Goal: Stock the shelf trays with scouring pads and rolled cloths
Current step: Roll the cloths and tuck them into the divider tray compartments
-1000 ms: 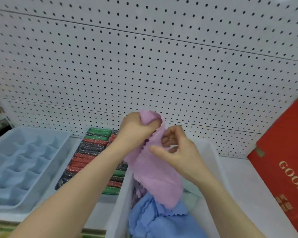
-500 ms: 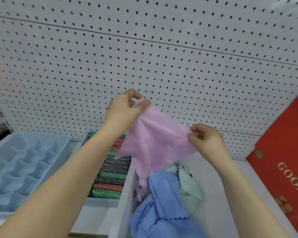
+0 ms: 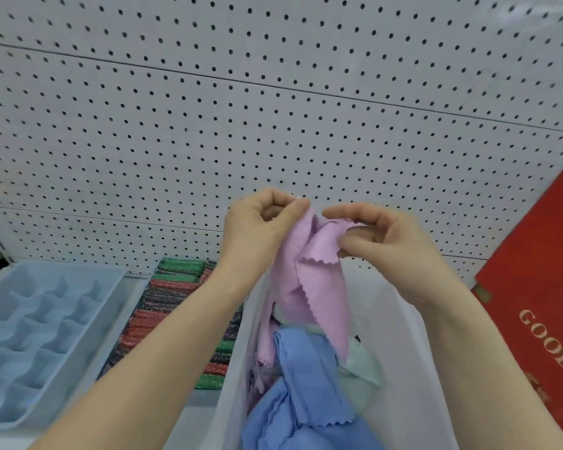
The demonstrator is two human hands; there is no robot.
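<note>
One legible word – "GOOD" on red box (image 3: 540,306); hands pinch pink cloth (image 3: 309,287).

Pale-blue plastic compartment tray (image 3: 39,336) lies left of red-and-green scouring pads (image 3: 169,300). White plastic bin (image 3: 400,368) sits between them and red cardboard box (image 3: 540,287).

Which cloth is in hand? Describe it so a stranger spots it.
Below the white pegboard stands a white bin of cloths. Over it hangs the pink cloth, pinched by left hand and right hand; the blue cloth and pale green cloth lie inside.
</note>
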